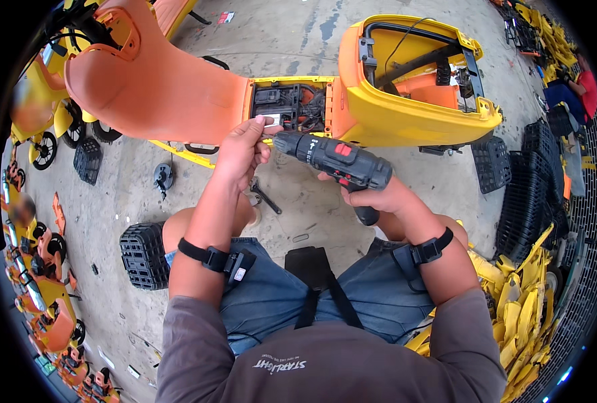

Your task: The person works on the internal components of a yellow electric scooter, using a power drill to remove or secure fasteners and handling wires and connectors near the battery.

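Observation:
My right hand (374,195) is wrapped round the grip of a black cordless drill (335,158) with red buttons. Its chuck points left, toward my left hand (243,149). The fingers of that hand are pinched together just at the drill's front end, and whatever is between them is too small to make out. Right beyond both hands lies an orange and yellow scooter body (198,87). Its opened compartment (292,107) shows black parts and wiring. The scooter's yellow rear section (406,124) frames a hollow with a black tube frame.
A wrench-like black tool (266,196) lies on the concrete floor before me, left of centre. A black plastic crate (144,255) stands by my left leg. Stacked black crates (523,201) and piled yellow panels (513,309) are at the right. More scooters (50,289) line the left. A person (586,94) sits far right.

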Demonstrator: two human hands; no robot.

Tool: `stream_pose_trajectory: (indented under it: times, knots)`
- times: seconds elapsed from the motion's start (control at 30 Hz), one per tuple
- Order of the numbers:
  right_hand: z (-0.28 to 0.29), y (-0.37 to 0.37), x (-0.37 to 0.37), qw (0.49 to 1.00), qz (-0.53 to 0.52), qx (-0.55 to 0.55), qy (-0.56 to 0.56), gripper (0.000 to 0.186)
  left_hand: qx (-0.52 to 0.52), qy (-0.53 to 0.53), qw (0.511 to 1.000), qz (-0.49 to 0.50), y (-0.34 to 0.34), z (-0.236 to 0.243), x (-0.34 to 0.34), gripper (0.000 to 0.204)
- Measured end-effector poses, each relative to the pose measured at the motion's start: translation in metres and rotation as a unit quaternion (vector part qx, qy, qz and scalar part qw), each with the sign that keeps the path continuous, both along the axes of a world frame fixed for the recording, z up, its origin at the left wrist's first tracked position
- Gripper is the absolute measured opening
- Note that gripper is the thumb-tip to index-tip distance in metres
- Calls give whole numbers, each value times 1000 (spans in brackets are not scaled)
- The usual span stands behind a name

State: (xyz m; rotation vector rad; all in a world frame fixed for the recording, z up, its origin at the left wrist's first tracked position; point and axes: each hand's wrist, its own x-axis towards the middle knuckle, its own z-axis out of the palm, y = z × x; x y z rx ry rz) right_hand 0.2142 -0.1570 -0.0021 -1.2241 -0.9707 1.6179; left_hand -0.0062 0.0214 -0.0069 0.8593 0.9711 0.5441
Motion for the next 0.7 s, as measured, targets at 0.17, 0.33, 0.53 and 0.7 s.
stream_pose_trajectory:
  times: [0.17,0.33,0.53,0.7]
  knots:
    - [-1,3,-3,1000,-1,-4,29,67,-20,-49,998,36,-1,-1,0,31]
    - [2,7,-10,995,-37,-1,92,71,-52,-133,988,65,-1,3,1,25]
    - [3,1,-7,996,-24,14,90,71,-57,-159,985,33,-6,6,-2,29]
    - [1,1,-4,995,-20,12,99,70,-58,-174,982,36,-7,-1,-6,32]
